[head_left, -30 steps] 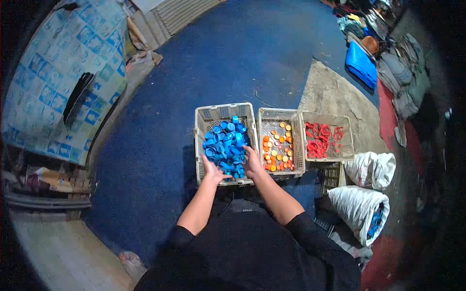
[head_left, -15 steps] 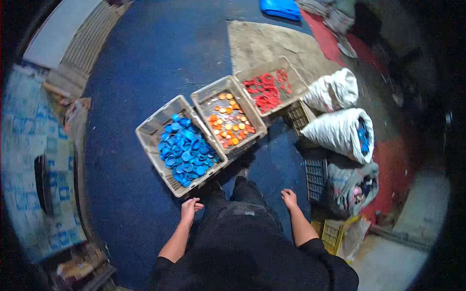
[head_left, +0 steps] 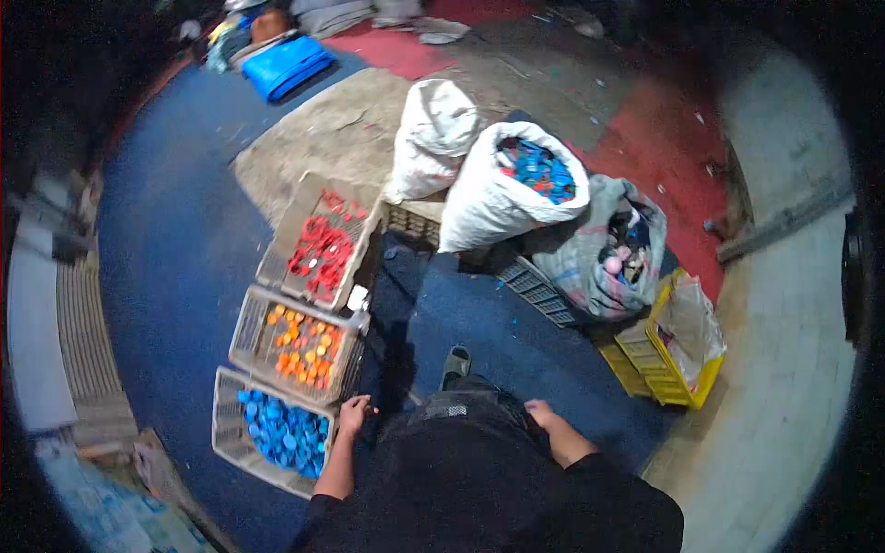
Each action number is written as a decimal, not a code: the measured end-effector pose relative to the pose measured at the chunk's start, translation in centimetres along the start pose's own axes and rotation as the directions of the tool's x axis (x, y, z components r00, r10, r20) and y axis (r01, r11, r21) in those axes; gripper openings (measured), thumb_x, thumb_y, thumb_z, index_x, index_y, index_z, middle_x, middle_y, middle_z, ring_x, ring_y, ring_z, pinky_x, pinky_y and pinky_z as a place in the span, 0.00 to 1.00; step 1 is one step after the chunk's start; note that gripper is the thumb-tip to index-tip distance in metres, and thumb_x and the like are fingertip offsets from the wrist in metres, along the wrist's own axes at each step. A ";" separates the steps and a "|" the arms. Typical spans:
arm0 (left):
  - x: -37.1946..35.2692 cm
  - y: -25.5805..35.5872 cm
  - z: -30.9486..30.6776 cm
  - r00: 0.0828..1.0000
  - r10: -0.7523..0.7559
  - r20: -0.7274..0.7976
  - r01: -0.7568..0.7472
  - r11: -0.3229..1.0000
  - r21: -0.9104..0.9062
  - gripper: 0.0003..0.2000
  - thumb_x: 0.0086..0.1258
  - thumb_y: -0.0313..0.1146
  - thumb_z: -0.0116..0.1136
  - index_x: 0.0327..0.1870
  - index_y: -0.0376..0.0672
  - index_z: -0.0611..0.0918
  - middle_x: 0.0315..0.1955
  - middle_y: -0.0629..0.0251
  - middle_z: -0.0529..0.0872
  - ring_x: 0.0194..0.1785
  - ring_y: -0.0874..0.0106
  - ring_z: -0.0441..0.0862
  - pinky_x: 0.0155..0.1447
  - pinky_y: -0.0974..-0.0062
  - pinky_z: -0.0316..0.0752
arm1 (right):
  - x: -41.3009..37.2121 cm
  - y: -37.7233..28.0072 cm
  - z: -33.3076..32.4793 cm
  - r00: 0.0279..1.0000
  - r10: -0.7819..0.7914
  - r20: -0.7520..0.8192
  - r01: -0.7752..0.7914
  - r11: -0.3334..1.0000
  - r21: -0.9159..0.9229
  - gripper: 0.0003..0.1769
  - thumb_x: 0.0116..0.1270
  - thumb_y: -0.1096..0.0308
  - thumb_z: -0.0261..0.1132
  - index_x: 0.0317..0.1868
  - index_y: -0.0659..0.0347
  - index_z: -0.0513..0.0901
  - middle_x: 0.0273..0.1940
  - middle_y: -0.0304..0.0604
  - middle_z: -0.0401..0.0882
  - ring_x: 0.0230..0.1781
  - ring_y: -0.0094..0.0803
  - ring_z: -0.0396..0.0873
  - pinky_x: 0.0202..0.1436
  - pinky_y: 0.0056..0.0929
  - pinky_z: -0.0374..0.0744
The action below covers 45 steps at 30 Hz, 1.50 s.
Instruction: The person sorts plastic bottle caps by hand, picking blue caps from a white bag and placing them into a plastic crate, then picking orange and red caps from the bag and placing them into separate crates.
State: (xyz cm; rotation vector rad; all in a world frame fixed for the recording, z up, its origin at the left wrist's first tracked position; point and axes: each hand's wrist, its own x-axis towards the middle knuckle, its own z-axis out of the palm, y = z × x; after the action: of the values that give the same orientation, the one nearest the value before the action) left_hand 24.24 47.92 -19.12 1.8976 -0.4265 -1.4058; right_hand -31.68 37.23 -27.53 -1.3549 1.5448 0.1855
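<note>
My left hand (head_left: 354, 413) hangs at my left side with loosely stretched fingers and nothing in it. Nearest to it are the crate of blue plastic caps (head_left: 277, 431) and the crate of orange and yellow caps (head_left: 304, 347). Farther along the same row stands a crate of red caps and rings (head_left: 320, 258). Beside my right thigh is my right hand (head_left: 542, 415), empty, its fingers loosely apart and slightly blurred. It touches none of the containers.
Ahead stand a folded-over white sack (head_left: 435, 138) and an open white sack (head_left: 502, 203) of mostly blue pieces. A greyish sack (head_left: 590, 267) with mixed items leans by a dark crate (head_left: 535, 290). A yellow crate (head_left: 687, 369) is at right. Blue sheeting (head_left: 286, 66) lies far left.
My view has turned to the right, so the cap crates now appear farther left and the sacks nearer the middle. Both hands stay empty at my sides.
</note>
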 end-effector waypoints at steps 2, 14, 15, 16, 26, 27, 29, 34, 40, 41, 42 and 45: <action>3.3 0.0 2.0 0.999 0.049 0.022 -0.053 0.958 0.283 0.13 0.72 0.35 0.62 0.46 0.33 0.87 0.28 0.65 0.88 0.33 0.78 0.83 0.41 0.77 0.77 | -1.0 -7.0 -5.5 0.995 0.046 -0.088 -0.037 0.995 0.096 0.19 0.66 0.63 0.67 0.55 0.64 0.85 0.47 0.49 0.88 0.48 0.37 0.84 0.55 0.37 0.80; 15.2 11.9 10.4 0.981 0.185 -0.050 -0.180 0.980 0.087 0.08 0.77 0.29 0.57 0.43 0.34 0.85 0.28 0.67 0.86 0.31 0.79 0.81 0.40 0.80 0.75 | 14.5 -14.4 -19.0 0.896 0.019 -0.443 0.185 0.892 0.413 0.21 0.69 0.69 0.68 0.60 0.67 0.79 0.46 0.51 0.88 0.41 0.33 0.86 0.46 0.32 0.82; 17.0 13.3 10.9 0.987 0.155 -0.038 -0.152 0.986 0.064 0.08 0.77 0.29 0.57 0.43 0.34 0.85 0.28 0.68 0.86 0.31 0.79 0.80 0.39 0.80 0.75 | 15.6 -16.2 -20.0 0.883 -0.009 -0.468 0.233 0.875 0.424 0.20 0.69 0.70 0.68 0.60 0.67 0.79 0.46 0.51 0.88 0.41 0.34 0.86 0.46 0.32 0.82; 18.9 14.4 11.2 0.984 0.179 -0.010 -0.178 0.982 0.066 0.08 0.77 0.30 0.57 0.43 0.34 0.85 0.28 0.67 0.86 0.31 0.80 0.80 0.39 0.80 0.75 | 16.2 -18.0 -20.6 0.871 -0.019 -0.491 0.257 0.869 0.422 0.19 0.69 0.70 0.68 0.59 0.67 0.80 0.45 0.50 0.88 0.41 0.33 0.86 0.47 0.32 0.82; 32.9 42.4 26.1 0.820 0.327 0.471 -0.498 0.812 0.304 0.08 0.75 0.29 0.58 0.46 0.34 0.84 0.32 0.67 0.86 0.36 0.78 0.81 0.43 0.77 0.76 | 19.5 -34.5 -31.1 0.639 0.051 -0.767 0.386 0.841 0.378 0.11 0.69 0.71 0.66 0.51 0.62 0.83 0.42 0.47 0.88 0.40 0.36 0.87 0.45 0.32 0.82; 31.3 46.4 28.1 0.779 0.308 0.547 -0.516 0.809 0.280 0.08 0.75 0.29 0.58 0.46 0.34 0.84 0.33 0.67 0.87 0.37 0.77 0.82 0.44 0.76 0.77 | 20.0 -35.4 -32.5 0.571 0.052 -0.819 0.389 0.862 0.326 0.10 0.70 0.71 0.65 0.50 0.63 0.83 0.41 0.48 0.88 0.40 0.37 0.87 0.45 0.31 0.81; 26.8 53.9 31.5 0.578 0.345 0.739 -0.653 0.739 0.167 0.07 0.74 0.27 0.57 0.47 0.35 0.84 0.36 0.65 0.88 0.39 0.74 0.84 0.46 0.74 0.78 | 21.9 -36.2 -34.2 0.451 0.082 -0.889 0.412 0.864 0.289 0.08 0.70 0.71 0.65 0.46 0.63 0.83 0.38 0.49 0.86 0.37 0.39 0.86 0.42 0.32 0.80; 12.0 72.2 36.2 -0.586 0.002 0.810 -0.719 0.459 -0.521 0.09 0.76 0.34 0.56 0.36 0.40 0.82 0.31 0.57 0.84 0.35 0.55 0.82 0.39 0.62 0.78 | 23.4 -37.9 -39.5 0.428 -0.006 -0.904 0.410 0.892 0.188 0.08 0.68 0.71 0.66 0.46 0.60 0.84 0.35 0.49 0.85 0.34 0.44 0.84 0.37 0.35 0.79; 6.3 77.4 39.2 -0.556 0.753 0.350 -0.076 0.374 -0.924 0.15 0.76 0.27 0.52 0.23 0.49 0.76 0.21 0.66 0.75 0.18 0.75 0.72 0.21 0.77 0.62 | 27.0 -35.4 -41.9 0.675 -0.169 -0.719 0.302 0.952 0.059 0.13 0.63 0.70 0.69 0.48 0.63 0.84 0.43 0.54 0.85 0.42 0.49 0.84 0.46 0.42 0.81; 9.4 75.0 37.2 -0.655 0.482 0.581 0.053 0.797 -0.601 0.14 0.73 0.38 0.58 0.28 0.40 0.82 0.22 0.62 0.81 0.25 0.57 0.80 0.30 0.63 0.71 | 28.2 -34.8 -42.4 0.704 -0.207 -0.680 0.287 0.958 0.005 0.14 0.63 0.69 0.70 0.49 0.63 0.84 0.45 0.56 0.85 0.44 0.50 0.84 0.47 0.43 0.81; 11.1 73.0 36.8 -0.557 0.547 0.625 -0.089 0.709 -0.700 0.13 0.72 0.39 0.60 0.29 0.39 0.83 0.23 0.61 0.83 0.26 0.58 0.81 0.31 0.64 0.72 | 29.3 -34.0 -42.8 0.733 -0.239 -0.637 0.269 0.962 -0.051 0.16 0.62 0.69 0.70 0.50 0.62 0.84 0.46 0.57 0.84 0.46 0.50 0.84 0.49 0.44 0.81; 14.9 66.0 35.7 0.259 0.356 0.898 -0.545 0.821 -0.169 0.10 0.68 0.35 0.63 0.37 0.35 0.87 0.30 0.59 0.89 0.28 0.59 0.83 0.35 0.65 0.76 | 31.1 -35.4 -43.0 0.712 -0.274 -0.647 0.326 0.945 -0.042 0.15 0.64 0.69 0.67 0.50 0.63 0.84 0.49 0.55 0.84 0.49 0.53 0.82 0.52 0.46 0.80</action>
State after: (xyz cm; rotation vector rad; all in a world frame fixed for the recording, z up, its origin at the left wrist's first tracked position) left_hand 6.45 -19.23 12.84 0.7265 -1.5587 -1.8920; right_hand -22.82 -24.45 -13.94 -1.6884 1.8210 -0.6134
